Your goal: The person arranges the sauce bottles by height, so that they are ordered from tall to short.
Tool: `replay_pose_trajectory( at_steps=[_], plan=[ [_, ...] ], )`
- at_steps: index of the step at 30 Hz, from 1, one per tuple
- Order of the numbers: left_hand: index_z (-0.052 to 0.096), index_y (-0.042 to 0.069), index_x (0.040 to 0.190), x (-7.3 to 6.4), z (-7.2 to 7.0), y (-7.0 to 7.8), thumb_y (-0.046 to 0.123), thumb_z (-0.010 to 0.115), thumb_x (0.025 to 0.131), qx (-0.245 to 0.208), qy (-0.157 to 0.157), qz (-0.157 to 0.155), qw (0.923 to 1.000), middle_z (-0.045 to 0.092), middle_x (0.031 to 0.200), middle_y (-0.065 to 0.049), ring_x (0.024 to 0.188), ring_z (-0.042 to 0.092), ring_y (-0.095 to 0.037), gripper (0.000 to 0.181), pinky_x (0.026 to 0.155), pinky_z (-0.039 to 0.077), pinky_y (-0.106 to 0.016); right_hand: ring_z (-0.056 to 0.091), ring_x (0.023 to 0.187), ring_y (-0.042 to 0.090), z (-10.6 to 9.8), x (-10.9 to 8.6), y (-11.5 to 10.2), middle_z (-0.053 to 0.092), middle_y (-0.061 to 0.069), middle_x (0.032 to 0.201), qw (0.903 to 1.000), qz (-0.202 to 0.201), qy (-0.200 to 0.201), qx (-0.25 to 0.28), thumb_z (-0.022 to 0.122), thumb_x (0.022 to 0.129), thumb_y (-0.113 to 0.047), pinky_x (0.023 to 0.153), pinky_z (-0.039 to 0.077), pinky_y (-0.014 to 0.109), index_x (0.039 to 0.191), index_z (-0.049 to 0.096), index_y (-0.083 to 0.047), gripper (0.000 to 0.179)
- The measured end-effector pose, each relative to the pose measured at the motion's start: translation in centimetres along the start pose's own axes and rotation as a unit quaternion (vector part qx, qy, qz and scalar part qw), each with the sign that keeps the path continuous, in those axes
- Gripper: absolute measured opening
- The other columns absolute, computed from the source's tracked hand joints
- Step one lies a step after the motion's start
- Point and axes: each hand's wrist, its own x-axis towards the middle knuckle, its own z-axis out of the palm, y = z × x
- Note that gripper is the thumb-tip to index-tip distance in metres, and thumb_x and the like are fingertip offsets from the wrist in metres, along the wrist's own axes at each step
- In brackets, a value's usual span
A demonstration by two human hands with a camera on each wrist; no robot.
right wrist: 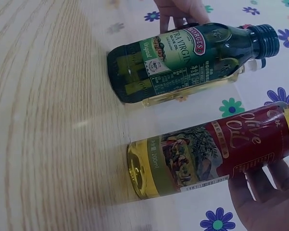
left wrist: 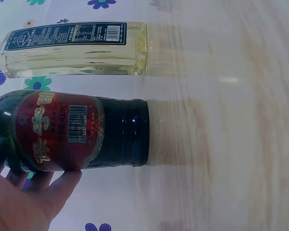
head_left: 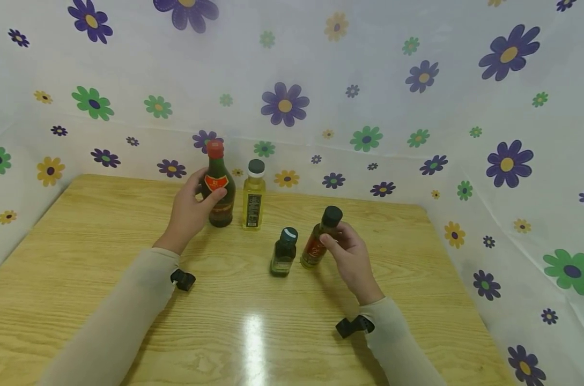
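Observation:
My left hand (head_left: 187, 212) grips a dark green glass bottle (head_left: 221, 214) with a red cap, thumb across its front. In the left wrist view, this bottle (left wrist: 118, 132) shows a red label with a barcode, and its base is at the tabletop. My right hand (head_left: 353, 260) holds a black-capped olive oil bottle (head_left: 313, 249) near its neck; it leans a little in the head view. The right wrist view shows its red label and golden oil. Just left of it stands a small dark green olive oil bottle (head_left: 283, 254), untouched.
A slim bottle of pale yellow oil (head_left: 253, 201) with a dark cap stands right of the red-capped bottle. The wooden table (head_left: 214, 321) meets a white flower-patterned sheet (head_left: 311, 64) behind and at the sides.

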Motion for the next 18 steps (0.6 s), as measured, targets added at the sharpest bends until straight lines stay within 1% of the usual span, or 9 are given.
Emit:
replay_pose_trajectory(
  at_steps=[4,9,14,18],
  plan=[
    [0.037,0.021,0.16,-0.1,0.1,0.0,0.054,0.065,0.097,0.003,0.006,0.001,1.0,0.055,0.146,-0.014,0.13,0.054,-0.037,0.076,0.109,0.043,-0.063,0.065,0.111,0.019,0.1,0.1,0.1,0.064,0.003,0.116,0.9999,0.003,0.013,0.0,0.067,0.102,-0.015,0.097,0.054,0.026,0.129,0.063,-0.004,0.029],
    [0.038,0.02,0.16,-0.2,0.2,0.0,0.053,0.065,0.098,0.003,0.009,0.005,0.9999,0.056,0.146,-0.014,0.131,0.055,-0.037,0.076,0.11,0.042,-0.063,0.063,0.115,0.018,0.5,0.3,0.2,0.064,0.003,0.119,0.9994,-0.003,0.029,0.017,0.068,0.102,-0.016,0.098,0.053,0.026,0.127,0.063,-0.004,0.029],
    [0.039,0.019,0.159,-0.1,0.3,-0.2,0.052,0.066,0.098,-0.001,0.014,0.008,0.9999,0.057,0.145,-0.014,0.131,0.055,-0.036,0.074,0.11,0.044,-0.062,0.061,0.122,0.02,1.0,1.0,0.2,0.064,0.004,0.126,0.9982,-0.032,0.04,0.033,0.067,0.102,-0.016,0.102,0.052,0.027,0.128,0.063,-0.005,0.029],
    [0.039,0.02,0.159,0.0,0.3,-0.3,0.051,0.066,0.098,-0.005,0.014,0.008,0.9999,0.055,0.147,-0.015,0.133,0.053,-0.037,0.074,0.11,0.044,-0.063,0.061,0.123,0.021,1.7,2.0,-0.1,0.064,0.005,0.128,0.9973,-0.052,0.04,0.033,0.066,0.103,-0.018,0.103,0.052,0.028,0.129,0.062,-0.006,0.029]
  ],
)
